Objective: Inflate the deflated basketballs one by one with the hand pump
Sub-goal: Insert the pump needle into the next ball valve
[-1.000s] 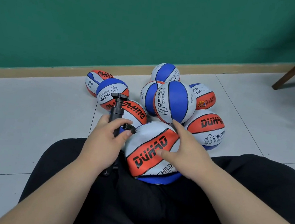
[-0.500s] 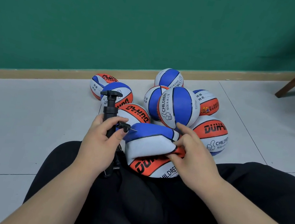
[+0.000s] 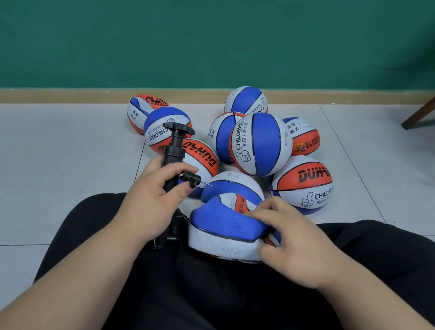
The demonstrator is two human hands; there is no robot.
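Head view, single frame.

The deflated basketball [image 3: 226, 229] lies on the person's lap between the two hands. It is collapsed into a folded bowl, with the blue panel caved in above a white rim.

The left hand [image 3: 151, 206] has its grip curled round the barrel of the hand pump [image 3: 174, 156], which is held upright. The needle [image 3: 206, 183] juts rightward toward the ball and is apart from it.

The right hand [image 3: 302, 246] has its grip pinching the ball's folded right edge, fingers on top and thumb beneath. The valve is not visible.

Handling, as a judgement:
- The skin looks limp and light. Its pebbled rubber should be grippy rather than slippery.
- It likely buckles under any push, so the best hold is a pinch just beside the valve, keeping that panel taut.
- The needle looks thin and may bend if it goes in askew.

The other balls [image 3: 261, 145] sit clustered on the floor [image 3: 45, 171] beyond the knees.
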